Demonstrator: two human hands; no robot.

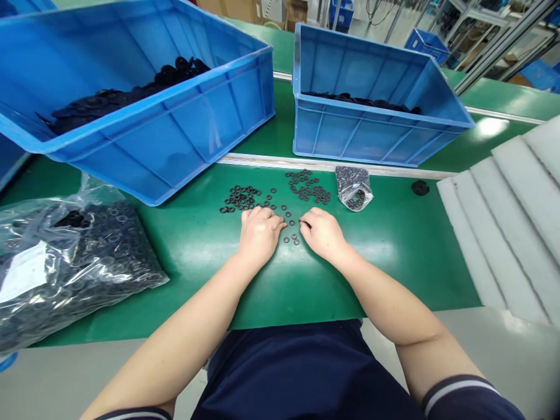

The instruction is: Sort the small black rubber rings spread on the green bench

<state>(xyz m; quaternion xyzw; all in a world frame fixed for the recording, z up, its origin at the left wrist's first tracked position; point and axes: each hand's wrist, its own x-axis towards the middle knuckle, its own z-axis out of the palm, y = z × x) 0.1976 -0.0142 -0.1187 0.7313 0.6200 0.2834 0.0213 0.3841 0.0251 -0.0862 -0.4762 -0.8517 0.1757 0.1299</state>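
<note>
Firstly, the left hand (259, 235) and the right hand (322, 233) rest low on the green belt (363, 280), close together but apart, with a narrow gap between the fingertips. Both curl down at small black rubber rings (291, 222), and some of these rings lie in the gap and just below it. I cannot tell if either hand pinches a ring, because the fingers cover what is under them. Beyond the hands, more rings lie in two loose groups on the belt, and a small clear bag (353, 188) with rings inside lies to the right of them. A single dark round piece (420, 187) sits further right, near the white foam sheets (503, 233), which cover the belt's right side. On the left, a big clear plastic bag (74, 274) full of rings carries a white label (21, 271), but no writing can be read on it. Two blue plastic crates (336, 131) hold dark rings behind the metal strip (332, 165) at the belt's far edge; the left crate (175, 137) is cut off by the frame.
</note>
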